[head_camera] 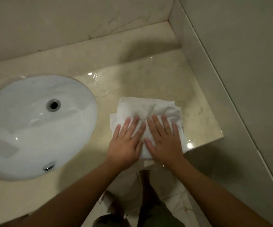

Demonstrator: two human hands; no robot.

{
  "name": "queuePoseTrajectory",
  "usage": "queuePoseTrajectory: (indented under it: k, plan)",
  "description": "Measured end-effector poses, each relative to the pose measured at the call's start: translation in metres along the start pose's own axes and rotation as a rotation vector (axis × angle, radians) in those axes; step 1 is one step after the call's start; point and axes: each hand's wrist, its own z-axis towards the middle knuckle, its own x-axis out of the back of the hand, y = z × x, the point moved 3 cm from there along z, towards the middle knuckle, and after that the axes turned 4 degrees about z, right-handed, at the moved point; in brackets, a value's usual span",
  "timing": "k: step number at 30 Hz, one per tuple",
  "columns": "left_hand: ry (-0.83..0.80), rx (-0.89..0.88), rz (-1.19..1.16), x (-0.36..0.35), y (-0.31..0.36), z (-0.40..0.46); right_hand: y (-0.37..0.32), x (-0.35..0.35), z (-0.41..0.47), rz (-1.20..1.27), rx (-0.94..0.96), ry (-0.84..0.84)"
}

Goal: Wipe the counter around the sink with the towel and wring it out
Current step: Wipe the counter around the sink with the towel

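Two flat palms press a white towel (pixel 148 115) onto the beige marble counter (pixel 157 76) as I watch from my remote feed. My left hand (pixel 126 143) lies spread wide on the cloth's left half, fingers straight and slightly fanned; my right hand (pixel 165 141) sits just beside it on the right half, equally flat, with the thumbs nearly meeting over a crease. The towel is crumpled and folded, bunched ahead of the fingertips and reaching back under both wrists to the counter's near edge. Left of the left hand, well apart from the cloth, sits the white oval sink (pixel 34 126) with its drain (pixel 53 104) near the far side. Wet sheen glints on the counter beyond the fingertips and just right of the right hand.
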Motion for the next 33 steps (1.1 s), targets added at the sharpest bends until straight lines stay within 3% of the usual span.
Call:
queuePoseTrajectory:
  k: [6,13,18,22,33]
  plan:
    - [0.076,0.092,0.025,0.022,-0.014,0.093,0.035,0.016,0.105,-0.023,0.019,-0.004]
    - [0.022,0.117,0.001,0.051,-0.044,0.198,0.064,0.031,0.212,-0.032,-0.040,0.024]
    - [-0.043,0.021,0.008,0.076,-0.062,0.245,0.061,0.033,0.243,0.056,-0.302,0.181]
    - [-0.077,-0.040,0.001,0.086,-0.072,0.268,0.057,0.035,0.260,0.099,-0.436,0.181]
    - [0.046,-0.056,-0.143,0.090,-0.087,0.326,0.080,0.052,0.325,0.008,-0.397,0.146]
